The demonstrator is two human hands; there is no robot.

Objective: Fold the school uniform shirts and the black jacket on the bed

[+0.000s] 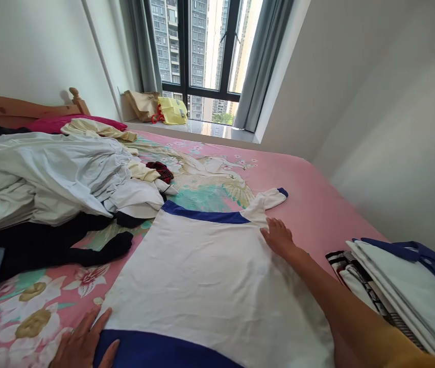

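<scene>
A white garment with blue bands (206,266) lies spread on the bed, one blue band along its far edge and a wider one along its near edge. A short sleeve with a blue cuff (269,200) sticks out at its far right corner. My left hand (83,340) rests at the near left corner, fingers spread, partly on the blue band and partly on the bedsheet. On the far right edge, just below the sleeve, my right hand (279,236) lies with its fingers stretched out over the cloth.
Loose white and black clothes (56,174) are heaped on the left of the pink floral bedsheet (233,176). Folded clothes (412,286) are stacked at the right. A brown paper bag (141,106) and a yellow bag (173,111) stand on the windowsill (217,130).
</scene>
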